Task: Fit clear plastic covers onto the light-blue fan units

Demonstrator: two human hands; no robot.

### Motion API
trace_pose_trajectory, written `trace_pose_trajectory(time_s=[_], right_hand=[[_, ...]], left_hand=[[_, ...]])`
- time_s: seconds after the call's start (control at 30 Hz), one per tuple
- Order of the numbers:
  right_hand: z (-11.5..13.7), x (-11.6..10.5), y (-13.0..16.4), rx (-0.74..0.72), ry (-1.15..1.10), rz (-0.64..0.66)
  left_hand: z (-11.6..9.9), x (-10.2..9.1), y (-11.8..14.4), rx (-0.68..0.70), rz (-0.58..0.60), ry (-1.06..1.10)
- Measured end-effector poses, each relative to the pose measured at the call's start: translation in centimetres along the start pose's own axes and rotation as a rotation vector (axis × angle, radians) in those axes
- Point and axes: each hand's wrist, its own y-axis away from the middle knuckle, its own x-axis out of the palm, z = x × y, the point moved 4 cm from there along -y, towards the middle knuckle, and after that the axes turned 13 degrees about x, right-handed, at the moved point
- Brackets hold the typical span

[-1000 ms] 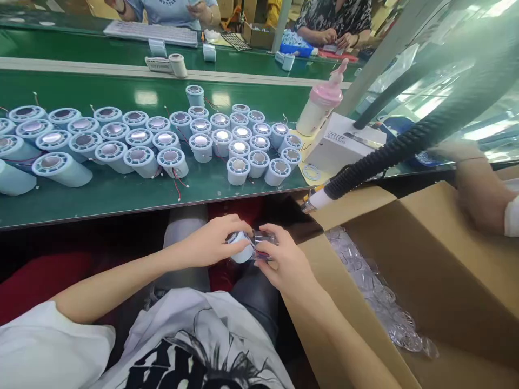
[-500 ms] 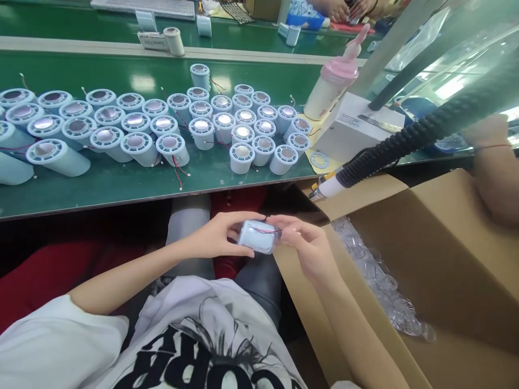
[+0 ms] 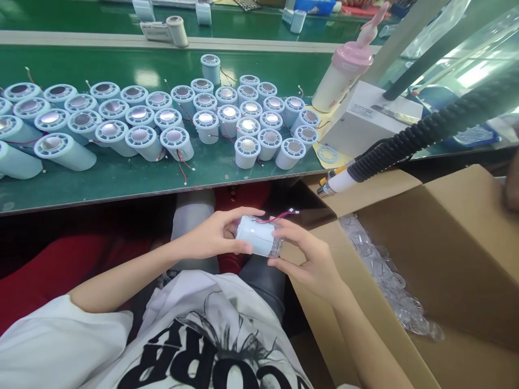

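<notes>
Pale blue plastic cylinder with red wire [image 3: 256,235] held sideways above the lap, below the green table edge [image 3: 121,189]. Left hand [image 3: 211,235] wrapped around its left end; right hand [image 3: 310,256] pinching its clear right end. Just right, open brown cardboard box [image 3: 446,243] of clear plastic caps [image 3: 385,281]. Up on the table, many matching blue cylinders [image 3: 247,148].

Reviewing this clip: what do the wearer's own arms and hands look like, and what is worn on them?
Both forearms are bare. The left hand and right hand wear no gloves, and no rings, watch or bracelet are visible. A short white sleeve covers the left upper arm, part of a white T-shirt with a black print.
</notes>
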Motion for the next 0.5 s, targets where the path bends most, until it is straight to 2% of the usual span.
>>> trace_pose_trajectory(time_s=[0.27,0.5], right_hand=[[-0.4,0.3,0.5,0.18,-0.273,0.102],[0.0,0.4,0.3,0.28,-0.389,0.164]], left_hand=[[-1.0,0.0,0.3,0.298,0.101,-0.258],[-1.2,-0.1,0.5,0.357,0.151,-0.36]])
